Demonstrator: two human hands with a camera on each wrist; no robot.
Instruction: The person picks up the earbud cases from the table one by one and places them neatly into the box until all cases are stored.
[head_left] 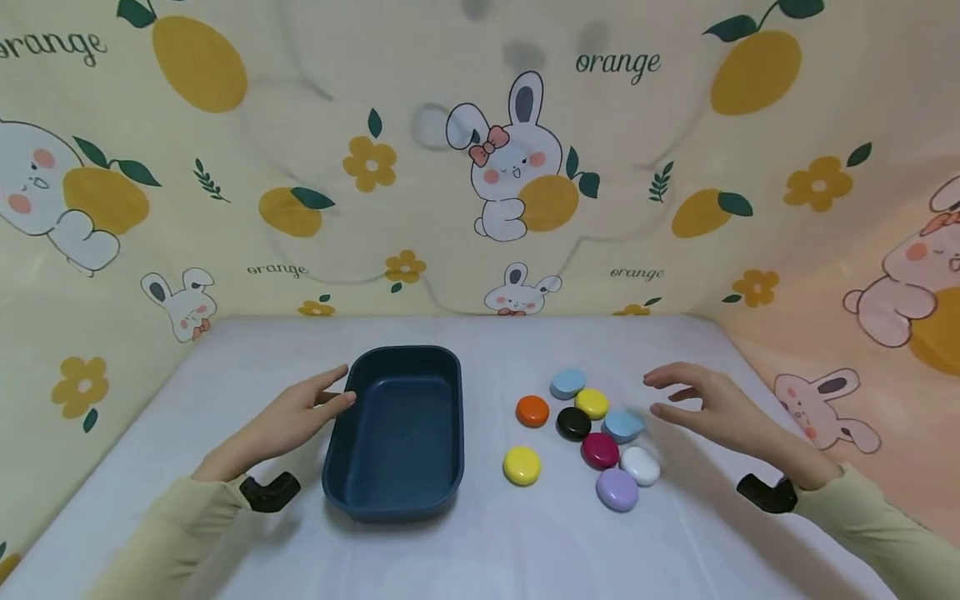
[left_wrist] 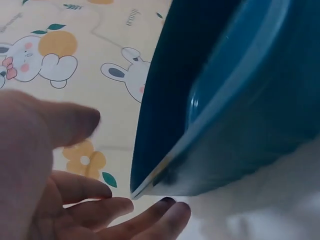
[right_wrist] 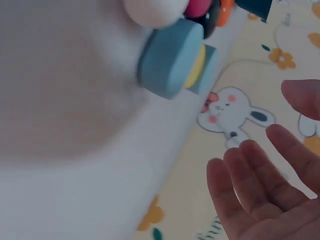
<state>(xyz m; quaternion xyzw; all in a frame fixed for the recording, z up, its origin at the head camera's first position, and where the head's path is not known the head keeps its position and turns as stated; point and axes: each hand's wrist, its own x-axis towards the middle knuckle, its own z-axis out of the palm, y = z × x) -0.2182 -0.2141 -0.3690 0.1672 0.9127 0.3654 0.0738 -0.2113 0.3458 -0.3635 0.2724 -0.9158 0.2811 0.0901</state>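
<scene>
Blurring hides the light blue stone [head_left: 622, 425] nearest the open right hand [head_left: 705, 408]; left hand [head_left: 296, 417], open, beside tray [head_left: 397, 500].

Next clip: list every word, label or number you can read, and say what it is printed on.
"orange": printed on the backdrop cloth, readable top centre-right, top left (first letter cut off), and twice smaller low on the back wall.
Tray, pebbles: no text visible.
Wrist views: a few printed marks, too blurred to read.

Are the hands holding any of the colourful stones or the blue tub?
No, nothing is held. The left hand is open beside the blue tub, fingertips near its rim. The right hand hovers open by the stones, closest to a light blue stone.
</scene>
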